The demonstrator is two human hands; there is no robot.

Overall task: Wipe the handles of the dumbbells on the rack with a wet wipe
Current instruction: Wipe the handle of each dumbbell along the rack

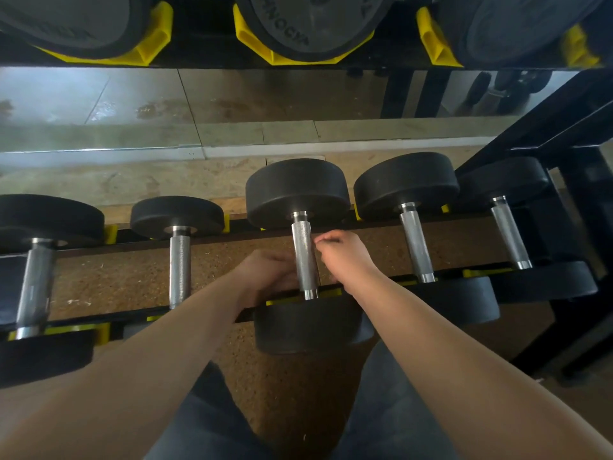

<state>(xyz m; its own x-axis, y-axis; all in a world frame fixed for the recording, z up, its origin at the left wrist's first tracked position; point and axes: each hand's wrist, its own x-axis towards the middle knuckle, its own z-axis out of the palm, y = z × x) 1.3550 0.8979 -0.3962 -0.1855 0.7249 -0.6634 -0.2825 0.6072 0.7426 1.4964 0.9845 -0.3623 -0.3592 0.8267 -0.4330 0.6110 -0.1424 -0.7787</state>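
Note:
The middle dumbbell lies across the lower rack rails, and its knurled steel handle point(303, 257) runs between two black heads. My left hand point(265, 273) is curled against the lower left side of this handle, with its fingertips hidden behind the bar. My right hand point(345, 255) is on the handle's right side with its fingers pinched together. A thin pale sliver at those fingertips looks like the wet wipe point(317, 240); the rest of it is hidden. Several other dumbbells sit alongside, with handles to the left point(179, 267) and to the right point(416, 244).
The black rack frame point(570, 151) rises at the right. An upper shelf holds large dumbbell heads in yellow cradles point(156, 38). A mirror point(232, 101) runs behind the rack. Speckled brown floor shows under the rails, and my dark-trousered knees are at the bottom.

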